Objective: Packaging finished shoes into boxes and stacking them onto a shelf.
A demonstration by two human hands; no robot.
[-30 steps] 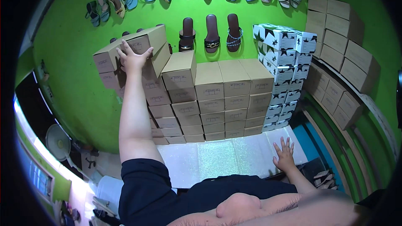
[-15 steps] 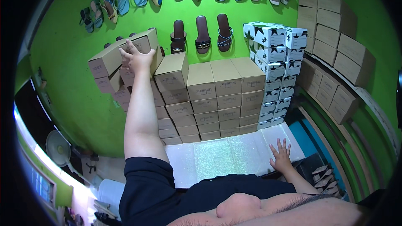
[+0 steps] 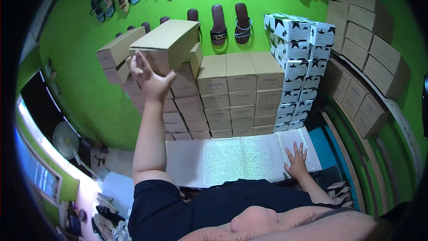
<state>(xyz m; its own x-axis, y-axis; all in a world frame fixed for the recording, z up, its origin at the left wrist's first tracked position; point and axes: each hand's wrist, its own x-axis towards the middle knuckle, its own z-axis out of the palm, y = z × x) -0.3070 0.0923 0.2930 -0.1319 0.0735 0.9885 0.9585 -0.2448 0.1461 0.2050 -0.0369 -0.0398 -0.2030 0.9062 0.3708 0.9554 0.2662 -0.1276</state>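
Note:
With my left arm stretched forward, my left hand (image 3: 153,80) grips the near end of a brown cardboard shoebox (image 3: 167,38), thumb on the right side and fingers on the left. That box sits raised above the left part of the stacked brown shoeboxes (image 3: 240,64) and hides some of them. My right hand (image 3: 296,161) rests with its fingers spread on the shiny, whitish covered table (image 3: 187,163), near its right end, holding nothing.
White shoeboxes with black stars (image 3: 292,69) stand right of the brown stack. More brown boxes (image 3: 363,40) fill the shelves at right. Sandals (image 3: 218,24) hang on the green wall. A fan (image 3: 66,140) stands at left; dark and light items (image 3: 341,193) lie by my right forearm.
My left hand has closed on the shoebox's near end, and the box has come up and toward me off the left stacks. My right hand stays on the table. The view has shifted slightly.

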